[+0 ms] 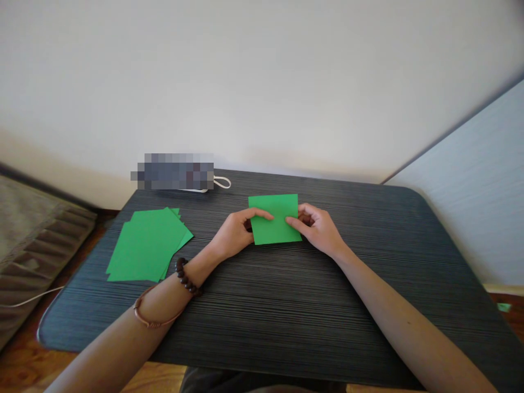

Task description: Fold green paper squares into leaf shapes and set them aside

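Note:
A folded green paper lies near the middle of the dark striped table. My left hand grips its left edge, the index finger stretched over the sheet and the other fingers curled. My right hand pinches the paper's right edge, with its fingers curled and one fingertip pressing on the sheet. Two bracelets, one beaded and one copper, sit on my left wrist.
A loose stack of green paper sheets lies on the table's left part. A blurred-out object with a white loop rests at the far edge by the wall. A cushion is left of the table, a pale panel on the right.

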Demonstrator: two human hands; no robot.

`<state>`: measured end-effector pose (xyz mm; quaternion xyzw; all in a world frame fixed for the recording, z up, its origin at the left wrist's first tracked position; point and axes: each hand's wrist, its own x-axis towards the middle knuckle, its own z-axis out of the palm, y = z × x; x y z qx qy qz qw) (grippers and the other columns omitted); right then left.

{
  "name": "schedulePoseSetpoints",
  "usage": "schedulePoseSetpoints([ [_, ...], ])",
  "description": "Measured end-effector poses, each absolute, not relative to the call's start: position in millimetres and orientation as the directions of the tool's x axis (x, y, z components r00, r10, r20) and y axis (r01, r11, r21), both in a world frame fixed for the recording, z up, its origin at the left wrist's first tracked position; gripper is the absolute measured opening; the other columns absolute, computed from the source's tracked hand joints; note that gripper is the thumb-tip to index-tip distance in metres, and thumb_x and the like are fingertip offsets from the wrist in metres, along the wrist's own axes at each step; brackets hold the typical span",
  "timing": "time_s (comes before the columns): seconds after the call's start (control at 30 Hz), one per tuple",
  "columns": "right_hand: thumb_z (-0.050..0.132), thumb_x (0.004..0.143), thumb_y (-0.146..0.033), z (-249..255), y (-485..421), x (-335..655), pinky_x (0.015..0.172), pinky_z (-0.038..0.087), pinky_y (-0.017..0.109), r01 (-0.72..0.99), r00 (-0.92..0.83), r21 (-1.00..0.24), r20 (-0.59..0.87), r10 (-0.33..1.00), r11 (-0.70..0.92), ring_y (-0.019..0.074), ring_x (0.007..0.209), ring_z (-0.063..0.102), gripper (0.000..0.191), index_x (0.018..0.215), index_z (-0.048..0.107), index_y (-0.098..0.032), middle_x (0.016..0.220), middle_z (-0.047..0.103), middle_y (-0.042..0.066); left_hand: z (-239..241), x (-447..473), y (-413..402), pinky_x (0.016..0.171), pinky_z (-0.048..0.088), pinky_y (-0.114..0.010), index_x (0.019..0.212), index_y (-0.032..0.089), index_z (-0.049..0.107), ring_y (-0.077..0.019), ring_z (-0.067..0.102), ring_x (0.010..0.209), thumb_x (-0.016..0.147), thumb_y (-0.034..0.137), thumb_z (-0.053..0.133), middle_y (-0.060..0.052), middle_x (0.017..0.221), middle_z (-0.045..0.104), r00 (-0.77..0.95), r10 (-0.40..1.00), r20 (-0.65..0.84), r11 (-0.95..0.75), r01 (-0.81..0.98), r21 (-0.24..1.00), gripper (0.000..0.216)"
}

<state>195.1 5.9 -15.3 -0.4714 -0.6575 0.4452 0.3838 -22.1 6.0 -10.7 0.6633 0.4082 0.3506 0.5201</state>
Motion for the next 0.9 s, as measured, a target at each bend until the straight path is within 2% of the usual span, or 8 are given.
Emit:
schedulePoseSetpoints([
  [0.07, 0.061, 0.078, -0.041, -15, 6, 194, 0.045, 0.042, 0.023, 0.217, -0.23, -0.969, 0.064, 0.971, 0.116, 0.0106, 0.051, 0.052, 0.025, 0.089, 0.058, -0.019, 0.071, 0.062, 0.0, -11, -22, 6, 0.074, 0.054, -0.031, 0.099, 0.017, 0.062, -0.0191, 0.066, 0.083, 0.065, 0.027, 0.075, -0.004, 0.092, 0.07, 0.41, 0.909, 0.067, -0.163, 0.204, 0.965, 0.038],
  [0.17, 0.061, 0.079, -0.039, -14, 5, 194, 0.044, 0.043, 0.024, 0.178, -0.227, -0.978, 0.063, 0.972, 0.105, 0.0111, 0.049, 0.054, 0.025, 0.092, 0.057, -0.018, 0.068, 0.063, -0.001, -10, -22, 7, 0.067, 0.052, -0.029, 0.087, 0.016, 0.066, -0.0178, 0.064, 0.076, 0.067, 0.032, 0.074, -0.003, 0.082, 0.069, 0.39, 0.915, 0.106, -0.229, 0.283, 0.931, 0.027],
  [0.3, 0.06, 0.08, -0.039, -12, 4, 196, 0.047, 0.045, 0.024, 0.177, -0.279, -0.978, 0.062, 0.958, 0.115, 0.0116, 0.049, 0.058, 0.025, 0.093, 0.058, -0.017, 0.063, 0.064, -0.001, -6, -21, 7, 0.068, 0.049, -0.027, 0.074, 0.016, 0.067, -0.016, 0.062, 0.076, 0.071, 0.034, 0.071, -0.004, 0.083, 0.066, 0.411, 0.903, 0.123, -0.255, 0.284, 0.924, 0.019],
  [0.6, 0.06, 0.08, -0.042, -15, 6, 198, 0.05, 0.049, 0.024, 0.133, -0.307, -0.989, 0.027, 0.951, 0.071, 0.0122, 0.05, 0.061, 0.035, 0.102, 0.059, -0.016, 0.067, 0.068, 0.003, -5, -24, 10, 0.056, 0.044, -0.023, 0.083, 0.013, 0.066, -0.0129, 0.059, 0.062, 0.071, 0.037, 0.07, -0.003, 0.072, 0.068, 0.36, 0.931, -0.054, -0.044, 0.258, 0.965, 0.027],
  [0.77, 0.059, 0.081, -0.041, -12, 4, 198, 0.048, 0.048, 0.024, 0.128, -0.308, -0.988, 0.038, 0.951, 0.081, 0.0121, 0.049, 0.061, 0.032, 0.099, 0.06, -0.016, 0.068, 0.067, 0.003, -6, -29, 12, 0.074, 0.049, -0.027, 0.09, 0.014, 0.064, -0.015, 0.066, 0.076, 0.071, 0.028, 0.072, -0.003, 0.079, 0.072, 0.401, 0.907, -0.126, 0.096, 0.093, 0.991, 0.025],
  [0.9, 0.057, 0.083, -0.039, -13, 3, 199, 0.044, 0.044, 0.023, 0.14, -0.304, -0.985, 0.051, 0.951, 0.098, 0.0116, 0.048, 0.058, 0.032, 0.106, 0.06, -0.018, 0.063, 0.063, -0.001, -10, -32, 13, 0.086, 0.049, -0.031, 0.097, 0.016, 0.064, -0.0175, 0.066, 0.09, 0.069, 0.022, 0.073, -0.005, 0.096, 0.071, 0.466, 0.873, -0.147, 0.171, -0.011, 0.985, 0.03],
])
